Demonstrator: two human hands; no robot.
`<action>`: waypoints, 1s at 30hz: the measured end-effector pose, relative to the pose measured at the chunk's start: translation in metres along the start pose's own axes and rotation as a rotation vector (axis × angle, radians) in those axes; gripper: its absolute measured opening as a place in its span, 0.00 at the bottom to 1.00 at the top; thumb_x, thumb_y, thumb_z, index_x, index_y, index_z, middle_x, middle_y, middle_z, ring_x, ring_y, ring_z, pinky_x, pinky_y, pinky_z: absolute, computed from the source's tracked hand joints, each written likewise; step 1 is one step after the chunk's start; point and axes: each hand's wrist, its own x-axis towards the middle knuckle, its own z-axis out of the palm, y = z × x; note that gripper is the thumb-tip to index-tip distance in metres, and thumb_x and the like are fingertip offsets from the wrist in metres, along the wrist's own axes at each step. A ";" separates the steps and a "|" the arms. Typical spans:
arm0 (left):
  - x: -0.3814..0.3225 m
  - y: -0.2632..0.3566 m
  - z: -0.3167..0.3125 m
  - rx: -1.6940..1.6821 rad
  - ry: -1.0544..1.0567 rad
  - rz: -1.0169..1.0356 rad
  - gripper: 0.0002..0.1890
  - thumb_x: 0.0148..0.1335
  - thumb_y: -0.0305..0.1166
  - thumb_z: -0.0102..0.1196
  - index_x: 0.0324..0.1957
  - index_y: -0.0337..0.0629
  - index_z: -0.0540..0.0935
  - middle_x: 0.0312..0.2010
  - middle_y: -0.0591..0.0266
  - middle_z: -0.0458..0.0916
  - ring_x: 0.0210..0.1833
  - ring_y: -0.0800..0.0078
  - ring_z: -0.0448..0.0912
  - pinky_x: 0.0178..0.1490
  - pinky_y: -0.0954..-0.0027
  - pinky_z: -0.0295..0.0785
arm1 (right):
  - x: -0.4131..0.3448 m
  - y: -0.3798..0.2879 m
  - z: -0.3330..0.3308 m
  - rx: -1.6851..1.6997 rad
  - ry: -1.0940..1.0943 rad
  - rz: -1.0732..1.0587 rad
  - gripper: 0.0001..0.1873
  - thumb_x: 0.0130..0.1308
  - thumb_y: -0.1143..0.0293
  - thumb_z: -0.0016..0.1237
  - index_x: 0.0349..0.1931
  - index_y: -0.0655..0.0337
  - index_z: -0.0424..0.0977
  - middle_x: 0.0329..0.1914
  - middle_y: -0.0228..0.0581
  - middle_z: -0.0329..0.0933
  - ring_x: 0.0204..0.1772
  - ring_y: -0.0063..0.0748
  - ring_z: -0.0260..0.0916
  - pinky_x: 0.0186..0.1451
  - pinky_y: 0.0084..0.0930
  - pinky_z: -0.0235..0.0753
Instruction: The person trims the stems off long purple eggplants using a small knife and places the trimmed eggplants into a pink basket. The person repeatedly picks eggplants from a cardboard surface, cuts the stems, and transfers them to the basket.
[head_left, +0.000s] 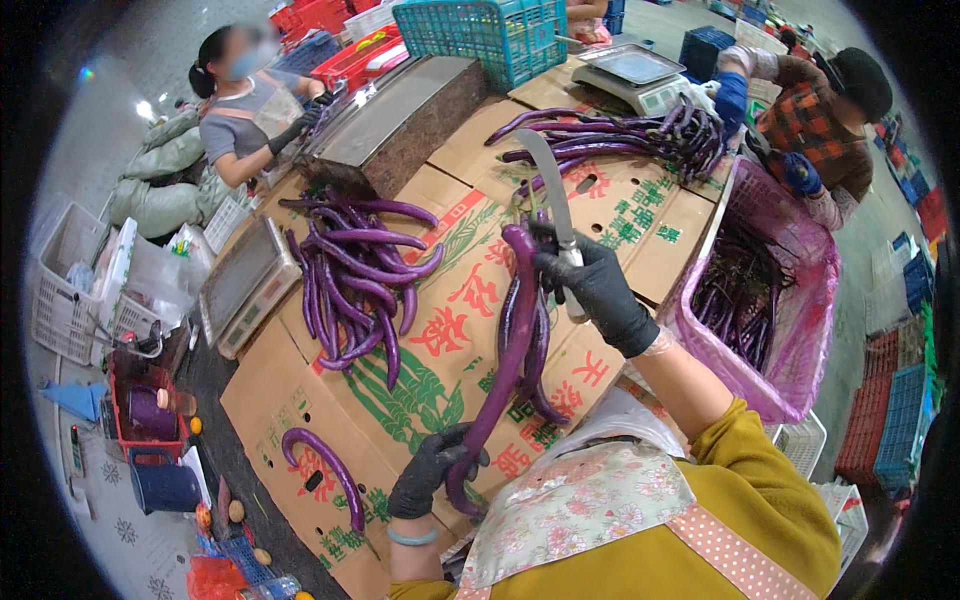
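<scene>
Black gloves cover both of my hands. My left hand (435, 469) is closed round the lower end of a long purple eggplant (504, 360). Up at its other end, my right hand (596, 289) grips the handle of a curved-blade knife (553, 187), blade pointing up and away; whether these fingers also hold the eggplant I cannot tell. More long eggplants (538, 352) lie beneath the held one. To the left is a big pile of eggplants (352, 277), and a single curved one (330, 465) lies nearer me. A further bunch (637, 139) lies at the table's far side.
Printed cardboard (300, 382) covers the table. Scales stand at the left edge (251, 289) and far side (634, 75). A purple-lined crate of eggplants (810, 330) is at the right. Co-workers stand at far left (244, 112) and far right (814, 127), beside a metal-topped block (397, 105) and teal crate (487, 37).
</scene>
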 end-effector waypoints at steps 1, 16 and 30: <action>0.003 0.006 0.001 0.040 -0.028 0.009 0.23 0.58 0.36 0.51 0.53 0.32 0.70 0.30 0.62 0.77 0.26 0.79 0.72 0.32 0.78 0.70 | -0.003 -0.002 0.002 0.041 -0.052 -0.023 0.19 0.58 0.73 0.54 0.51 0.61 0.71 0.36 0.27 0.73 0.37 0.15 0.66 0.39 0.15 0.68; 0.075 0.097 0.029 0.924 0.356 0.651 0.21 0.55 0.25 0.58 0.53 0.40 0.75 0.29 0.63 0.73 0.31 0.75 0.72 0.38 0.72 0.69 | -0.050 0.037 -0.042 -0.569 0.013 -0.240 0.15 0.56 0.79 0.53 0.46 0.63 0.74 0.36 0.33 0.74 0.41 0.20 0.70 0.45 0.18 0.69; 0.073 0.111 0.032 1.340 0.387 0.744 0.19 0.52 0.28 0.57 0.48 0.38 0.76 0.29 0.51 0.73 0.30 0.55 0.75 0.33 0.61 0.69 | -0.017 0.044 -0.034 -1.078 -0.192 -0.422 0.08 0.51 0.67 0.53 0.32 0.56 0.72 0.28 0.44 0.71 0.32 0.47 0.72 0.32 0.38 0.72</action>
